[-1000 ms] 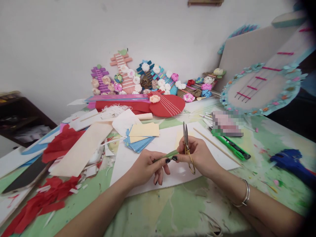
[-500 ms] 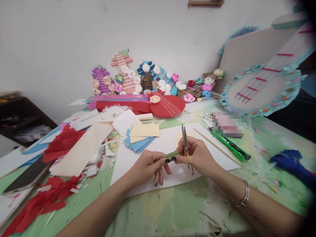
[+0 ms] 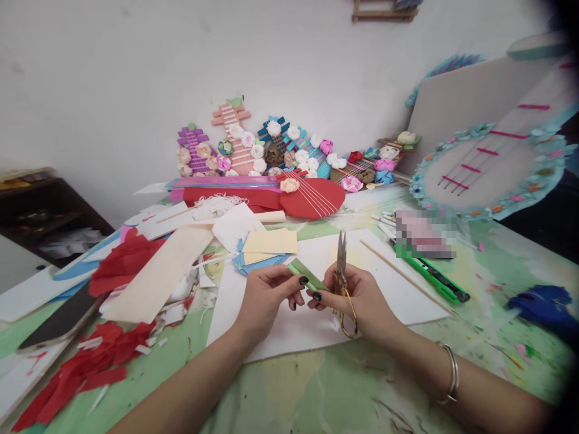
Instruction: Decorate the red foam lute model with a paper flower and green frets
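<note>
A folded strip of green paper (image 3: 309, 275) is pinched between both hands above the white board (image 3: 280, 328). My left hand (image 3: 268, 295) grips its left end with thumb and fingers. At the lower right end, my right hand (image 3: 357, 296) pinches the strip between thumb and fingertips. Gold-handled scissors (image 3: 342, 259) also hang in my right hand, blades pointing up and away, handle loops below the fingers. Just beyond my left hand lies a stack of cream paper pieces (image 3: 271, 241) on blue paper pieces (image 3: 251, 265).
Right of the board are a thin wooden stick (image 3: 402, 274), a green utility knife (image 3: 432, 277) and a blue glue gun (image 3: 545, 307). Red crepe paper (image 3: 120, 262) and white scraps cover the left side. Flower-decorated instrument models (image 3: 239, 150) line the wall, behind a red one (image 3: 316, 199).
The green strip has turned so its broad folded face shows, its left end now raised. My left hand has tilted up, and the view has shifted slightly.
</note>
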The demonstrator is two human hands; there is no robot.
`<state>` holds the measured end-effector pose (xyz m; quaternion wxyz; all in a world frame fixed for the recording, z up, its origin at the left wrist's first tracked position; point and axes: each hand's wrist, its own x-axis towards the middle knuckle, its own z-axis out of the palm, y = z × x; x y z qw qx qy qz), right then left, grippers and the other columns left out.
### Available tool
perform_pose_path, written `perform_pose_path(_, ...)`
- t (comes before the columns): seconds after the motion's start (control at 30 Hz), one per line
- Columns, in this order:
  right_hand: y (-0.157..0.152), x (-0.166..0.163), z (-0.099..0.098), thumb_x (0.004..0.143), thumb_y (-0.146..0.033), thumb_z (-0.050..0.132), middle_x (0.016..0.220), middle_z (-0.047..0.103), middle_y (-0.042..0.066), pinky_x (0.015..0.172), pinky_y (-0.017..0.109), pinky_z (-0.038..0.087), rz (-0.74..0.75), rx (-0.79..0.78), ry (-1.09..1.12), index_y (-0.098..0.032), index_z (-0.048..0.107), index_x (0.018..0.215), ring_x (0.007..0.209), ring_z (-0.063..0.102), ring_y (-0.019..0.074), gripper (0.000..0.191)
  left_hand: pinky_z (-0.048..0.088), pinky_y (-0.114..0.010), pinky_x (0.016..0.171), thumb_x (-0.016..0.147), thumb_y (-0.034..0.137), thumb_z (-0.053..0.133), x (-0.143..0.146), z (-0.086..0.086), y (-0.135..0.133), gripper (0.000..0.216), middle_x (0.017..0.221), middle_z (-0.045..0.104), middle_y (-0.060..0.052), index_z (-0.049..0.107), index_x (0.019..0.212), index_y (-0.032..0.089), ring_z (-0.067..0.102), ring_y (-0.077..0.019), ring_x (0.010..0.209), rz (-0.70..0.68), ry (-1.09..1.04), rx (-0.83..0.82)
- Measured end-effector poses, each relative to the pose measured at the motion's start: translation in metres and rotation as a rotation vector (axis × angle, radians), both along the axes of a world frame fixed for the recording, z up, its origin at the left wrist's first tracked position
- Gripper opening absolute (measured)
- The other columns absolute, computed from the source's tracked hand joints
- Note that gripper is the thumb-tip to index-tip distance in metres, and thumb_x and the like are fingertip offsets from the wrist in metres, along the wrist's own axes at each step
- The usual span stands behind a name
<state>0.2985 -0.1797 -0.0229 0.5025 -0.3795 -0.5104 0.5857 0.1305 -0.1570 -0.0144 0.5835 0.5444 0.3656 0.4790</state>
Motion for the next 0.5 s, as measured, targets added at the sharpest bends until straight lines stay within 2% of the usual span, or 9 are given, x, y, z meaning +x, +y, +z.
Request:
perform_pose_path(0.17,-0.002,-0.004,0.0,0.064,-0.026,0.075,0.06,0.063,-0.002,0.058,0.024,0.05,0.007,0.024,-0.032,-0.017,0.049,0.071,0.059,0.064,0.0139,0.028,0.043,-0.017,0.044,0.073,0.023,0.067,0.002,0.004,-0.005,0.016,0.052,0.061,-0.001,0.067,0.062,0.011,0.054,-0.0079,0.046,-0.02,0.08,0.047)
perform_pose_path(0.23,-0.001,-0.002,0.0,0.068,-0.03,0.071,0.058,0.061,-0.002,0.051,0.023,0.047,-0.027,0.032,-0.114,-0.017,0.05,0.072,0.053,0.06,0.0128,0.024,0.045,-0.017,0.046,0.073,0.024,0.067,0.001,0.004,-0.002,0.016,0.057,0.063,-0.002,0.068,0.063,0.011,0.055,-0.0079,0.049,0.019,0.068,0.037)
perform_pose_path(0.33,0.001,0.005,0.0,0.072,-0.037,0.065,0.055,0.056,-0.002,0.042,0.02,0.036,-0.105,0.076,-0.384,-0.016,0.056,0.072,0.045,0.049,0.009,0.023,0.046,-0.016,0.05,0.072,0.026,0.068,-0.004,0.002,0.006,0.014,0.066,0.067,-0.003,0.07,0.068,0.012,0.059,-0.0091,0.058,0.142,-0.003,0.005)
perform_pose_path(0.43,0.001,0.014,0.004,0.068,-0.04,0.068,0.05,0.046,-0.004,0.044,0.02,0.029,-0.184,0.227,-0.693,-0.016,0.062,0.069,0.048,0.038,0.0074,0.025,0.048,-0.017,0.054,0.07,0.028,0.07,-0.011,0.002,0.013,0.017,0.074,0.069,-0.004,0.07,0.079,0.013,0.063,-0.0113,0.067,0.233,-0.085,-0.026)
perform_pose_path(0.5,0.001,0.017,0.007,0.067,-0.041,0.069,0.048,0.041,-0.005,0.046,0.021,0.026,-0.207,0.3,-0.825,-0.016,0.064,0.068,0.048,0.034,0.0074,0.025,0.049,-0.018,0.056,0.069,0.028,0.072,-0.015,0.003,0.015,0.02,0.076,0.069,-0.004,0.069,0.082,0.013,0.064,-0.0117,0.067,0.279,-0.126,-0.027)
